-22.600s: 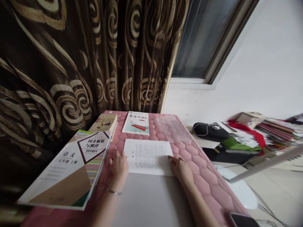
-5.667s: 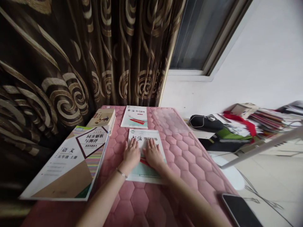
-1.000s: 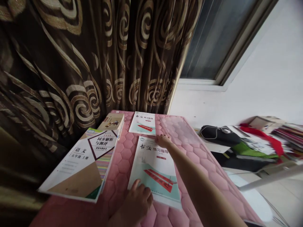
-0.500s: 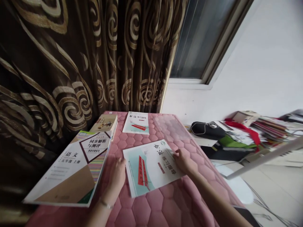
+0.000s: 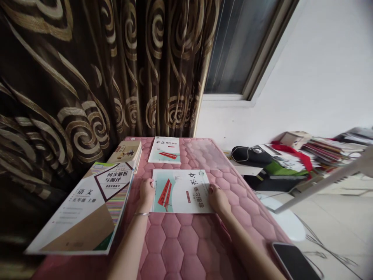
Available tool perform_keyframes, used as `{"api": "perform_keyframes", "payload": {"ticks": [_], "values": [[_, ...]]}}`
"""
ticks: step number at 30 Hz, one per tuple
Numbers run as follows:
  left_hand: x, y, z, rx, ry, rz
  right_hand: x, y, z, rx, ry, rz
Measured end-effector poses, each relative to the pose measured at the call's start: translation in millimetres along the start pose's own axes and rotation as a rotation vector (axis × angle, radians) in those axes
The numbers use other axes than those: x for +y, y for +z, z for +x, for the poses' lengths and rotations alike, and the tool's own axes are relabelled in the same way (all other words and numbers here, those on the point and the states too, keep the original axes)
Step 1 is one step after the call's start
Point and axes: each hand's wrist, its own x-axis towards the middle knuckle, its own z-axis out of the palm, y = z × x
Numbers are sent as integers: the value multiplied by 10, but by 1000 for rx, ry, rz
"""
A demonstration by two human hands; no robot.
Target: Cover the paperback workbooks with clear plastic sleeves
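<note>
booklet (image 5: 186, 192) | white-and-teal cover, red strips | closed, face up | lies sideways, title end right | on pink-covered table (image 5: 175, 249)

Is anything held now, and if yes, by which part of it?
The sideways booklet, by opposite edges: left hand at the teal end, right hand at the title end.

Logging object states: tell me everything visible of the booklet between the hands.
The booklet looks like thin paper, closed, front up: white with a teal end, red banner shapes, dark Chinese title characters, a small red label and a green emblem. It is turned sideways, title end to the right, and appears flat on the pink quilted cloth. The left-hand grip is at its left edge; the right-hand grip overlaps its right edge. Any fingers underneath are hidden.
</note>
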Motion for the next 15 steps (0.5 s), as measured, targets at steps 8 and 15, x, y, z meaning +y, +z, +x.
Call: {"api": "perform_keyframes", "payload": {"ticks": [8,15], "values": [[321,-61,-529,-58,375,67,21,-47,-91,35,-22,-155],[354,23,-970,-181,700,-23,-5,48,-423,51,-322,-32]]}}
